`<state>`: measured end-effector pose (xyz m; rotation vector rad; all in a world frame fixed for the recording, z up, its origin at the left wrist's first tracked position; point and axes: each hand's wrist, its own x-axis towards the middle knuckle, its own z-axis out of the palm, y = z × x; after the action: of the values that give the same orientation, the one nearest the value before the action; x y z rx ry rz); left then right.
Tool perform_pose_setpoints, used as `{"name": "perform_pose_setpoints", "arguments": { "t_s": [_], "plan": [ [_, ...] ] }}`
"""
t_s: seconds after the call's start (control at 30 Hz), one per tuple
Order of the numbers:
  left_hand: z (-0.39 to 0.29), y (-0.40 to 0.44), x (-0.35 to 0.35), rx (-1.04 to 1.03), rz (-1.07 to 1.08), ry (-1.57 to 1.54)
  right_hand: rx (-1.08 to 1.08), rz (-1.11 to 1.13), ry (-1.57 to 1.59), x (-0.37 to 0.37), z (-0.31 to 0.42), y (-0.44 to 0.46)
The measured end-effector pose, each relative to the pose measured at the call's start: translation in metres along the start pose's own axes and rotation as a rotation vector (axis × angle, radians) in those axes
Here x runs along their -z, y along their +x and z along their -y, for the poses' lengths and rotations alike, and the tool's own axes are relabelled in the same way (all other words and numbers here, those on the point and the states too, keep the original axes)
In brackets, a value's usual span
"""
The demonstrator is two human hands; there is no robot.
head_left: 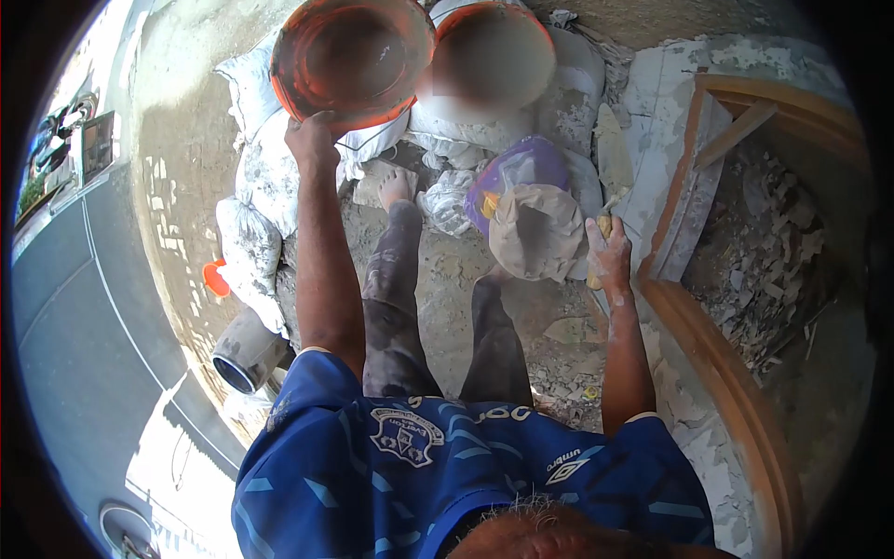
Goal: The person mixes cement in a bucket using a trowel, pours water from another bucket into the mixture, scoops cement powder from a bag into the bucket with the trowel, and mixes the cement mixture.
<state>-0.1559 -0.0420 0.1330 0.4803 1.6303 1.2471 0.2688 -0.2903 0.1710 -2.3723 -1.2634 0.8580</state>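
At the top, an orange basin [289, 70] smeared with grey residue is tilted, and my left hand [315, 140] grips its lower rim. My right hand [610, 253], dusted white, is wrapped around the handle of a trowel [614, 154], whose long dusty blade points away from me. Just left of that hand stands an opened paper bag [562, 244] with a dark hollow inside. Behind it lies a purple-and-white sack [538, 160]. Beside the basin is a second orange-rimmed basin [543, 65], its inside blurred.
Dusty white sacks [265, 177] are piled ahead and to the left. A dark bucket [250, 347] lies on its side near a small orange object [216, 278]. On the right, a wooden frame [726, 373] stands by broken rubble [759, 270]. Debris covers the floor near my feet.
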Motion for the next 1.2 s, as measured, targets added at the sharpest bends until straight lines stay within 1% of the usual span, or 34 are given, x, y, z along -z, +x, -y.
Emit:
{"name": "perform_pose_setpoints", "arguments": {
  "t_s": [0.07, 0.1, 0.13, 0.23, 0.33, 0.4, 0.47, 0.63, 0.7, 0.8, 0.87, 1.0, 1.07, 1.2],
  "plan": [
    [-0.01, -0.008, -0.022, -0.057, -0.017, 0.005, -0.104, 0.04, -0.015, 0.009, -0.017, -0.018],
    [-0.011, -0.01, -0.033, -0.103, -0.022, 0.004, -0.162, 0.083, -0.012, 0.018, -0.014, -0.026],
    [-0.009, -0.007, -0.042, -0.105, -0.012, 0.004, -0.166, 0.076, -0.007, 0.022, -0.019, -0.032],
    [-0.008, -0.001, -0.074, -0.228, -0.017, 0.064, -0.17, 0.062, -0.01, 0.029, -0.034, -0.045],
    [-0.017, -0.014, -0.104, -0.246, -0.029, 0.153, -0.2, 0.046, -0.022, 0.031, -0.044, -0.054],
    [-0.02, -0.02, -0.117, -0.256, -0.012, 0.155, -0.19, 0.064, -0.043, 0.031, -0.05, -0.057],
    [-0.018, -0.016, -0.128, -0.316, -0.023, 0.203, -0.17, 0.04, -0.048, 0.027, -0.059, -0.061],
    [-0.006, 0.001, -0.137, -0.426, 0.027, 0.255, -0.118, 0.031, -0.038, 0.029, -0.045, -0.063],
    [-0.004, 0.002, -0.14, -0.446, 0.035, 0.289, -0.179, 0.104, -0.007, 0.028, -0.043, -0.063],
    [-0.003, 0.001, -0.148, -0.446, -0.027, 0.318, -0.187, 0.11, -0.016, 0.026, -0.041, -0.066],
    [0.0, 0.007, -0.147, -0.586, -0.044, 0.503, -0.189, 0.124, -0.025, 0.025, -0.041, -0.068],
    [-0.006, -0.001, -0.152, -0.617, -0.016, 0.477, -0.172, 0.116, -0.006, 0.023, -0.041, -0.069],
    [-0.012, -0.011, -0.155, -0.66, -0.036, 0.563, -0.173, 0.12, 0.002, 0.023, -0.037, -0.069],
    [-0.021, -0.028, -0.163, -0.609, -0.03, 0.498, -0.166, 0.109, 0.006, 0.02, -0.036, -0.072]
  ]
}}
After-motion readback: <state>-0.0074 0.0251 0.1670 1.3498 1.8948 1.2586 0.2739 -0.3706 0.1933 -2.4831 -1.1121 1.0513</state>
